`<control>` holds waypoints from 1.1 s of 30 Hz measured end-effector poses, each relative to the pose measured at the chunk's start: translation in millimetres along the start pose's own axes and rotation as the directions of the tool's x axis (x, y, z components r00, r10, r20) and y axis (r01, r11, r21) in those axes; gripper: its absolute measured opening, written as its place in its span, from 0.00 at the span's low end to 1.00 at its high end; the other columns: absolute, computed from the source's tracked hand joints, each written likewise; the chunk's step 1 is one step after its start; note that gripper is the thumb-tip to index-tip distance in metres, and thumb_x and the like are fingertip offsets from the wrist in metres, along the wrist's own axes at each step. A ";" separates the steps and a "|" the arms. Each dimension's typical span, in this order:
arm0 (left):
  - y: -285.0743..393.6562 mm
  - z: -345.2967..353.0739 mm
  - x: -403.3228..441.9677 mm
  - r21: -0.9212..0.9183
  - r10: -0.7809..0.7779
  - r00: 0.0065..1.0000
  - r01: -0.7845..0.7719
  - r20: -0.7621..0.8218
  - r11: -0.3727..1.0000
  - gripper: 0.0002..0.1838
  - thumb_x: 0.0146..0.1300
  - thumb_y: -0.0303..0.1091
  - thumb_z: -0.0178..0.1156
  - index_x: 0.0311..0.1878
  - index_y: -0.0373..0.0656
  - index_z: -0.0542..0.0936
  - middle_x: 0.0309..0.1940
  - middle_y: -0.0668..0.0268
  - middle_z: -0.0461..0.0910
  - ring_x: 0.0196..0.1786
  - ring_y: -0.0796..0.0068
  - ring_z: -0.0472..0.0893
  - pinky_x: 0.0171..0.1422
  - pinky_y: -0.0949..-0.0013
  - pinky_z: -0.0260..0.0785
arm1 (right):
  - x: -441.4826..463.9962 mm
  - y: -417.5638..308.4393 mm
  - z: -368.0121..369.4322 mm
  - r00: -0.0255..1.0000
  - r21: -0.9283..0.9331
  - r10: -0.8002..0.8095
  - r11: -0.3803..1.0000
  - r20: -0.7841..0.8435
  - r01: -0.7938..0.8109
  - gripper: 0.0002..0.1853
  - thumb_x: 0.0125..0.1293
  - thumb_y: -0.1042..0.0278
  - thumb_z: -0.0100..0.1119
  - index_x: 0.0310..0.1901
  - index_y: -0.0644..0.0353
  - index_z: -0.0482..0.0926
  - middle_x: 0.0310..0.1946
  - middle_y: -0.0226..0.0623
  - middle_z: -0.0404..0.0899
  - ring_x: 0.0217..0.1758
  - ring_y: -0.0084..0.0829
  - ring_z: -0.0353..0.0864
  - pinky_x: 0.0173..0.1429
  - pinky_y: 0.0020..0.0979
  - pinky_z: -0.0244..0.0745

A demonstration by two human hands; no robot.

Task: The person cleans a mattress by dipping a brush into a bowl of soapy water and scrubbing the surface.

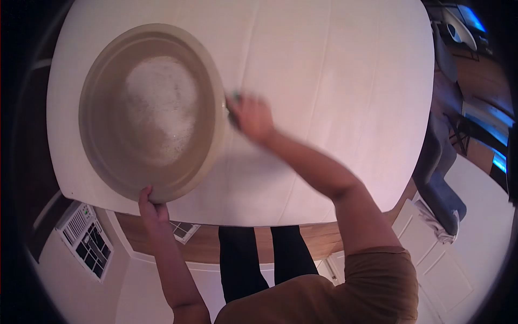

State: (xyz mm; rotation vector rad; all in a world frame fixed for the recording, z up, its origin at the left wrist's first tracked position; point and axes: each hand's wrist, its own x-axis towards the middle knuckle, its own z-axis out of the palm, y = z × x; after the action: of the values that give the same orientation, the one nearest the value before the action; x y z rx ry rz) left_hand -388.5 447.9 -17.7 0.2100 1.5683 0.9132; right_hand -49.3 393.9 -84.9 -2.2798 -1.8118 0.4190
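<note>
A large beige round basin [100,156] stands on the white-covered table, with white suds [162,92] spread over its bottom. At the near rim, my left hand [153,205] grips the basin, its thumb over the edge and the other fingers mostly hidden below. On the right side of the basin, my right hand [253,114] is closed around a small dark object with a bit of green [232,110]. That object is at the basin's outer wall; motion blur and the fingers hide what kind it is.
The white table cover [334,108] stretches to the right of the basin, with faint creases. A dark grey chair [440,178] stands past the table's right edge. My legs [240,259] are at the near edge, above a wooden floor.
</note>
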 end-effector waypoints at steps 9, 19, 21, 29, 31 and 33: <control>9.0 -8.7 7.5 0.088 0.003 1.000 -0.001 -0.017 0.996 0.27 0.56 0.26 0.58 0.60 0.33 0.66 0.57 0.56 0.71 0.62 0.60 0.71 0.70 0.54 0.63 | -28.0 160.1 -38.9 0.898 0.051 0.235 0.971 -0.373 -0.233 0.12 0.57 0.73 0.51 0.43 0.50 0.78 0.35 0.41 0.81 0.39 0.45 0.80 0.39 0.45 0.75; 2.9 -10.2 14.1 0.024 -0.023 1.000 0.023 -0.003 0.999 0.25 0.56 0.25 0.57 0.58 0.32 0.67 0.56 0.56 0.73 0.61 0.59 0.72 0.71 0.55 0.63 | -21.4 123.2 0.4 0.566 0.193 0.777 0.622 -0.276 -0.759 0.12 0.67 0.65 0.43 0.42 0.62 0.75 0.32 0.45 0.80 0.33 0.47 0.81 0.34 0.51 0.72; 7.1 -5.5 9.2 0.049 -0.009 1.000 0.010 -0.004 0.999 0.24 0.56 0.24 0.57 0.58 0.32 0.68 0.56 0.55 0.73 0.60 0.59 0.72 0.70 0.55 0.63 | 42.6 23.8 18.5 0.789 0.237 0.559 0.827 -0.257 -0.509 0.14 0.60 0.70 0.48 0.48 0.56 0.73 0.37 0.44 0.78 0.38 0.44 0.80 0.39 0.47 0.74; 6.1 -7.0 17.2 0.081 0.022 1.000 -0.023 0.022 0.996 0.28 0.56 0.25 0.59 0.60 0.31 0.65 0.57 0.54 0.72 0.61 0.59 0.72 0.70 0.57 0.64 | -135.0 266.2 -57.7 0.658 -0.016 0.656 0.704 -0.370 -0.710 0.11 0.65 0.63 0.48 0.46 0.50 0.77 0.33 0.42 0.81 0.36 0.44 0.82 0.36 0.48 0.76; 3.7 -13.8 22.0 0.057 0.034 0.998 -0.037 0.044 0.998 0.28 0.56 0.25 0.60 0.60 0.31 0.65 0.57 0.54 0.72 0.61 0.59 0.72 0.69 0.57 0.65 | -204.4 305.5 -93.7 0.370 -0.143 0.848 0.342 -0.380 -0.929 0.13 0.66 0.57 0.49 0.48 0.51 0.73 0.36 0.43 0.80 0.35 0.46 0.82 0.35 0.51 0.75; 4.3 -13.7 22.6 0.045 0.016 0.999 -0.018 0.043 0.999 0.25 0.57 0.24 0.58 0.59 0.32 0.66 0.56 0.54 0.73 0.60 0.58 0.73 0.69 0.56 0.66 | -183.5 289.9 -78.9 0.266 0.006 0.891 0.289 -0.368 -0.957 0.13 0.66 0.58 0.49 0.47 0.54 0.73 0.35 0.43 0.80 0.35 0.45 0.82 0.34 0.50 0.74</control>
State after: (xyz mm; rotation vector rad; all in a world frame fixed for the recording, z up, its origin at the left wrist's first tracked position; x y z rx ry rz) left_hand -407.8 458.6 -32.9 0.2740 1.5513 0.8816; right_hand 205.1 150.5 -87.9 -3.1307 -0.0980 -0.0446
